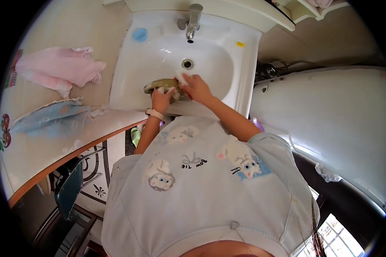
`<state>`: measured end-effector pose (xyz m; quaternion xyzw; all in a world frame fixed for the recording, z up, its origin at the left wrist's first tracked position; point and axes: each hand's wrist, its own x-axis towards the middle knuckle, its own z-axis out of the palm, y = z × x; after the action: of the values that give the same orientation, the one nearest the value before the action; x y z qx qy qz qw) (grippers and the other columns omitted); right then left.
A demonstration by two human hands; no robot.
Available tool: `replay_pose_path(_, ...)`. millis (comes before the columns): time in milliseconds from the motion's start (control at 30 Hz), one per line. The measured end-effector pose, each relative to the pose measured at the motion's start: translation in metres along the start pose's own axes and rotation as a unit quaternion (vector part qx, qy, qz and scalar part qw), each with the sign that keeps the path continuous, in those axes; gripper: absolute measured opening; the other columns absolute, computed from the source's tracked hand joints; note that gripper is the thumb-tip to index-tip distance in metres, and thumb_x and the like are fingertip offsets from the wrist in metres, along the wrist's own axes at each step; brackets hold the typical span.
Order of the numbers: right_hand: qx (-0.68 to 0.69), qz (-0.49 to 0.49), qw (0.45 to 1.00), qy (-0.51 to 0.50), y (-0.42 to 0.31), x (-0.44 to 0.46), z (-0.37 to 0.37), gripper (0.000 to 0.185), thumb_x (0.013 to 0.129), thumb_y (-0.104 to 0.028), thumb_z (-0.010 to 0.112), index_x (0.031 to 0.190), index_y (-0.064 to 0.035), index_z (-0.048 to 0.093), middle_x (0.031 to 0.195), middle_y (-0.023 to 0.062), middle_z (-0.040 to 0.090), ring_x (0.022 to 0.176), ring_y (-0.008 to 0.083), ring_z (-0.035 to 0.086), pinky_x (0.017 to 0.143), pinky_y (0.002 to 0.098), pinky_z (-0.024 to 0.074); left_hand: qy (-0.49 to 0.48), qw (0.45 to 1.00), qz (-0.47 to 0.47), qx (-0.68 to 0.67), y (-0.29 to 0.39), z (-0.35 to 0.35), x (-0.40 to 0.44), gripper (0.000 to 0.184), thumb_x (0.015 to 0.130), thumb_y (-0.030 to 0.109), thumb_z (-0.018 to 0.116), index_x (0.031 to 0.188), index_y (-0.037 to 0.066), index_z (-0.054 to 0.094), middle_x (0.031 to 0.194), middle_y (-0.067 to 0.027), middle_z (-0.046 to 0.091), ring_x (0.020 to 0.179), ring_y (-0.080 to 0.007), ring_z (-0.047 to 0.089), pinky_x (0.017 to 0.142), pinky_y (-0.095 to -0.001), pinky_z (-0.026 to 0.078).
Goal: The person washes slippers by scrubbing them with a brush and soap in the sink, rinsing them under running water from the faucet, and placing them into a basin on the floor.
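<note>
Low in the white sink (133, 73), my left hand (161, 100) grips an olive-green, shoe-like item (164, 84) with whitish patches that may be suds. Its exact kind is hard to make out. My right hand (197, 88) is at the item's right side, fingers closed around a small white object (182, 77) that could be soap or a sponge. The drain (187, 64) lies just beyond both hands. A chrome faucet (194, 20) stands at the sink's back, with no water visibly running.
On the counter to the left lie a pink cloth (66, 66) and a blue cloth (51, 116). A round blue piece (140, 34) sits at the sink's back left corner. A white washing-machine-like surface (326, 111) stands to the right. A dark green chair (69, 188) is below the counter.
</note>
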<state>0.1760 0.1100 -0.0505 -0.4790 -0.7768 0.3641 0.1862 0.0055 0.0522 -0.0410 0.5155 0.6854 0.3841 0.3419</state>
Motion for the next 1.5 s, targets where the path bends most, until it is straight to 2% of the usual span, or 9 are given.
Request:
replay_pose_path(200, 0.012, -0.096, 0.995, 0.009, -0.024, -0.011, -0.001, 0.049, 0.082, -0.036, 0.052, 0.125, -0.0137, 0.045, 0.107, 0.024, 0.046, 0.091, 0.0368, 0.052, 0.077, 0.0409, 0.044, 0.021, 0.963, 0.236, 0.126, -0.009, -0.001, -0.012, 0.017, 0.077, 0.015, 0.058, 0.084, 0.0, 0.06, 0.073, -0.0174, 0.06, 0.067, -0.0342, 0.056, 0.061, -0.0396, 0.043)
replay_pose_path(367, 0.003, 0.016, 0.998, -0.054, -0.02, 0.008, -0.004, 0.05, 0.081, -0.036, 0.052, 0.126, -0.014, 0.045, 0.107, 0.0249, 0.046, 0.091, 0.0381, 0.053, 0.078, 0.0407, 0.0437, -0.05, 0.97, 0.06, 0.23, -0.047, 0.005, -0.011, 0.018, 0.079, 0.016, 0.057, 0.086, -0.001, 0.06, 0.078, -0.0162, 0.06, 0.071, -0.0287, 0.057, 0.064, -0.035, 0.044)
replay_pose_path(567, 0.021, -0.06, 0.998, -0.029, -0.01, -0.005, 0.004, 0.048, 0.082, -0.038, 0.051, 0.124, -0.0151, 0.047, 0.102, 0.0241, 0.048, 0.087, 0.0368, 0.054, 0.075, 0.041, 0.0447, -0.064, 0.989, -0.035, -0.127, -0.045, -0.005, -0.032, 0.029, 0.077, 0.024, 0.062, 0.085, -0.004, 0.06, 0.076, -0.0152, 0.06, 0.069, -0.0267, 0.056, 0.064, -0.032, 0.044)
replay_pose_path(667, 0.003, 0.004, 1.0, -0.025, 0.012, 0.01, 0.016, 0.047, 0.082, -0.038, 0.05, 0.123, -0.0153, 0.048, 0.1, 0.0228, 0.048, 0.086, 0.0357, 0.054, 0.075, 0.0408, 0.0445, -0.088, 0.99, -0.077, 0.077, -0.049, -0.002, -0.025, 0.028, 0.077, 0.024, 0.062, 0.086, -0.003, 0.061, 0.076, -0.0165, 0.06, 0.071, -0.0278, 0.057, 0.064, -0.0319, 0.044)
replay_pose_path(800, -0.016, -0.118, 0.992, -0.033, -0.044, -0.002, 0.004, 0.046, 0.082, -0.038, 0.05, 0.122, -0.0152, 0.048, 0.094, 0.0209, 0.049, 0.083, 0.0344, 0.053, 0.071, 0.0406, 0.0455, -0.047, 0.987, 0.149, 0.04, -0.086, 0.01, -0.025, 0.033, 0.075, 0.025, 0.064, 0.089, -0.004, 0.061, 0.073, -0.0165, 0.06, 0.069, -0.0302, 0.058, 0.064, -0.0355, 0.044)
replay_pose_path(900, -0.04, -0.165, 0.985, 0.015, -0.034, -0.004, 0.009, 0.046, 0.081, -0.036, 0.052, 0.122, -0.0158, 0.048, 0.093, 0.0196, 0.048, 0.081, 0.0342, 0.053, 0.068, 0.0398, 0.0462, -0.063, 0.993, -0.046, -0.084, -0.071, 0.003, -0.03, 0.03, 0.075, 0.022, 0.063, 0.091, -0.004, 0.061, 0.076, -0.0164, 0.062, 0.07, -0.029, 0.06, 0.066, -0.0373, 0.045)
replay_pose_path(1067, -0.077, 0.01, 0.996, -0.047, -0.01, 0.008, -0.01, 0.042, 0.081, -0.032, 0.054, 0.121, -0.0188, 0.05, 0.101, 0.0221, 0.047, 0.088, 0.0348, 0.053, 0.077, 0.0416, 0.0443, -0.032, 0.999, -0.023, 0.011, -0.007, 0.003, -0.025, 0.025, 0.076, 0.018, 0.06, 0.09, -0.003, 0.061, 0.081, -0.0171, 0.063, 0.076, -0.0299, 0.061, 0.07, -0.0364, 0.046)
replay_pose_path(1267, -0.119, -0.232, 0.964, -0.058, -0.071, 0.002, -0.022, 0.043, 0.08, -0.033, 0.054, 0.121, -0.0196, 0.05, 0.104, 0.0205, 0.048, 0.087, 0.0348, 0.054, 0.076, 0.0408, 0.0443, -0.053, 0.967, 0.182, 0.17, -0.044, 0.03, -0.011, 0.029, 0.077, 0.022, 0.057, 0.094, -0.002, 0.057, 0.085, -0.0236, 0.059, 0.082, -0.0393, 0.056, 0.073, -0.0438, 0.044)
replay_pose_path(1500, -0.067, -0.129, 0.988, -0.056, -0.047, 0.01, -0.033, 0.043, 0.079, -0.032, 0.055, 0.121, -0.0209, 0.05, 0.101, 0.017, 0.049, 0.084, 0.0311, 0.052, 0.072, 0.0384, 0.0433, -0.096, 0.97, 0.082, 0.21, -0.036, 0.023, -0.014, 0.032, 0.078, 0.025, 0.056, 0.097, -0.001, 0.055, 0.091, -0.0224, 0.058, 0.086, -0.0389, 0.054, 0.077, -0.0448, 0.043)
